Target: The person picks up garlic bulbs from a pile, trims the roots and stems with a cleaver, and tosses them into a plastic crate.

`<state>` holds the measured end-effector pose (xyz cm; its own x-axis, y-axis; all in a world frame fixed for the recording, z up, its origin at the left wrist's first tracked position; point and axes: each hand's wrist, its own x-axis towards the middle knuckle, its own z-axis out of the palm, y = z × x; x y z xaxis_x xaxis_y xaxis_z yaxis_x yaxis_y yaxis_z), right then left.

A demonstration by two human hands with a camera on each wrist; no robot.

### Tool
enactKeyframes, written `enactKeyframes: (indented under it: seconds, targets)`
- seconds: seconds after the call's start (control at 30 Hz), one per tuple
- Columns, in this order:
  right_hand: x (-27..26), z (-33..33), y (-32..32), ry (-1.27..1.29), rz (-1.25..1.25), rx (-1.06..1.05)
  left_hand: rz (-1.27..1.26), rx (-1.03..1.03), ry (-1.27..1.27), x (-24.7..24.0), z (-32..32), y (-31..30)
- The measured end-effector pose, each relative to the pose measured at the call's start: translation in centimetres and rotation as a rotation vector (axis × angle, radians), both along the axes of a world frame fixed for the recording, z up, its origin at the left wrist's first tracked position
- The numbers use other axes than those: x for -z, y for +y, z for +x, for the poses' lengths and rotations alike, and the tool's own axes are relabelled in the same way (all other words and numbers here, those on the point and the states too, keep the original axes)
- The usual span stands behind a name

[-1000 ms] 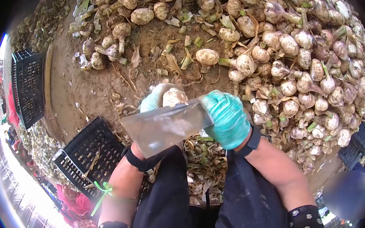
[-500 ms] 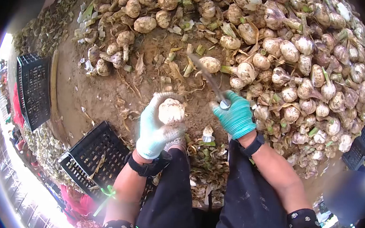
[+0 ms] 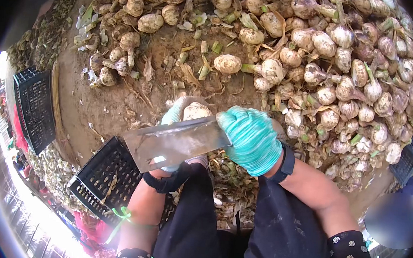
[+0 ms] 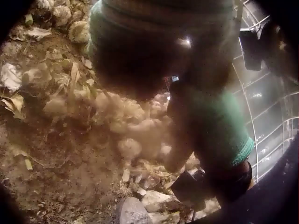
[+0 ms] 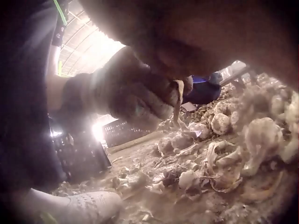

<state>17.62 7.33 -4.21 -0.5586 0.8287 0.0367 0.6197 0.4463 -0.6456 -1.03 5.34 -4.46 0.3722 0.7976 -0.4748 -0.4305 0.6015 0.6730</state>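
In the head view my gloved left hand (image 3: 173, 113) holds a dirt-streaked garlic bulb (image 3: 196, 111) over the ground in front of my knees. A broad cleaver (image 3: 176, 141) lies across in front of that hand and covers much of it, its upper edge overlapping the bulb's lower side. The handle is in my right hand (image 3: 251, 141), in a green glove with fingers curled round it. Close up in the left wrist view, the left hand (image 4: 159, 28) is dark, with the right glove (image 4: 215, 126) just below it. The right wrist view shows the left hand (image 5: 135, 95) in shadow.
A large heap of garlic bulbs (image 3: 350, 87) spreads to the right and back, with one loose bulb (image 3: 227, 63) ahead. Black plastic crates (image 3: 108, 177) stand at the left. Leaf and stem scraps (image 3: 233, 184) lie between my legs. Another person's rounded dark shape (image 3: 397, 220) is lower right.
Half a second ago the cleaver was raised away to the right, exposing the left hand and bulb, with a pale scrap below. Now the blade is back across the left hand, much as a second ago.
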Motion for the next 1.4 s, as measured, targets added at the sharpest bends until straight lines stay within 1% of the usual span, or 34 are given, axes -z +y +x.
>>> enactKeyframes:
  seconds: [0.03,0.07,0.1,0.13,0.17,0.2,0.23,0.27,0.33,0.37,0.4,0.47,0.5,0.53,0.57,0.6,0.67,0.73,0.77,0.8,0.87,0.9,0.93,0.97,1.0,1.03,1.07,1.13,1.17,1.2,1.27,1.3,1.37,1.4]
  targets:
    - [0.2,0.0,-0.1,0.025,0.012,-0.006,0.157,0.202,0.538,-0.5,0.0,0.0]
    - [0.4,0.0,-0.1,0.050,0.027,-0.014,0.156,0.201,0.537,-0.2,-0.1,-0.7]
    - [0.8,0.1,-0.1,0.114,0.036,-0.004,0.171,0.134,0.471,0.5,-0.4,-2.0]
    - [1.5,0.2,-0.1,0.115,0.041,-0.006,0.189,0.067,0.407,1.8,-0.8,-3.0]
    - [2.5,0.4,-0.2,0.022,-0.047,0.072,0.644,0.188,0.837,0.9,-0.2,-1.1]
    - [3.7,0.5,-0.2,-0.070,-0.136,0.152,0.326,0.336,0.864,-2.0,0.1,-0.3]
    - [4.6,0.7,0.2,-0.081,-0.166,0.290,0.217,0.181,0.732,-2.6,0.7,-0.1]
    - [4.6,0.9,-0.1,-0.080,-0.165,0.289,0.107,0.022,0.597,-2.8,0.9,-0.1]
    - [3.9,1.4,-0.5,0.133,-0.493,0.573,-0.086,-0.226,0.375,-2.5,0.7,0.7]
    - [3.3,1.3,-0.2,0.190,-0.635,0.637,-0.098,-0.290,0.456,-1.1,0.4,1.2]
    - [3.3,1.3,-0.2,0.184,-0.626,0.636,-0.025,-0.301,0.457,-0.4,0.2,1.5]
    - [4.0,1.2,-0.4,0.340,-0.792,0.767,0.138,-0.324,0.267,-3.8,2.3,3.1]
    - [4.4,1.2,-0.7,0.418,-0.813,0.815,0.255,-0.235,0.211,-4.1,2.5,3.6]
    - [4.4,1.4,-1.0,0.418,-0.810,0.815,0.374,-0.148,0.156,-4.2,2.6,4.3]
    - [4.3,1.7,-1.1,0.421,-0.806,0.866,0.347,-0.098,0.310,-4.0,2.5,5.1]
    - [4.4,2.1,-1.3,0.424,-0.799,0.915,0.465,0.069,0.684,-2.3,2.3,6.1]
    - [5.0,3.0,-2.1,0.453,-0.793,0.929,0.494,0.311,1.265,0.5,3.4,7.2]
    - [4.6,3.3,-2.2,0.369,-0.796,0.935,0.667,0.411,1.508,3.4,4.9,8.0]
    - [5.0,3.4,-2.5,0.428,-0.765,0.937,0.670,0.510,1.493,4.3,5.4,8.6]
    - [5.0,3.5,-2.6,0.431,-0.762,0.929,0.587,0.642,1.513,4.9,6.0,8.9]
    - [5.1,4.0,-2.5,0.383,-0.736,0.899,0.488,0.706,1.535,4.3,6.5,10.1]
    - [5.8,4.5,-3.0,0.438,-0.834,0.945,0.449,0.607,1.456,4.0,6.4,10.8]
    - [5.2,4.6,-2.6,0.439,-0.834,0.949,0.407,0.514,1.373,3.4,6.4,11.5]
    - [4.0,4.6,-2.1,0.499,-0.839,0.975,0.270,0.386,1.098,-0.5,6.9,13.1]
    - [3.4,4.5,-1.8,0.559,-0.845,0.998,0.413,0.114,0.698,0.5,6.6,13.2]
    - [4.0,4.9,-2.2,0.525,-0.872,1.010,0.437,-0.090,0.343,-2.1,7.6,13.8]
    - [3.9,5.1,-2.2,0.525,-0.876,1.005,0.462,-0.128,0.133,-3.7,8.0,14.5]
    - [3.6,5.4,-2.0,0.538,-0.940,1.039,0.698,-0.016,0.560,-0.8,7.4,16.6]
    - [3.1,5.6,-1.9,0.451,-0.876,1.002,0.934,0.146,1.089,1.5,6.9,17.1]
    - [3.0,5.7,-2.1,0.456,-0.875,0.994,0.800,0.385,1.582,3.4,7.3,17.3]
    - [3.0,6.1,-2.7,0.569,-0.930,1.067,0.777,0.505,1.786,4.9,7.1,16.8]
    - [3.1,6.2,-2.9,0.584,-0.945,1.083,0.769,0.510,1.787,5.7,6.8,16.6]
    - [3.2,6.3,-3.4,0.551,-0.937,1.078,0.693,0.668,1.820,5.6,6.1,16.3]
    - [3.5,6.4,-3.3,0.529,-0.910,1.066,0.637,0.838,1.864,5.2,5.4,15.7]
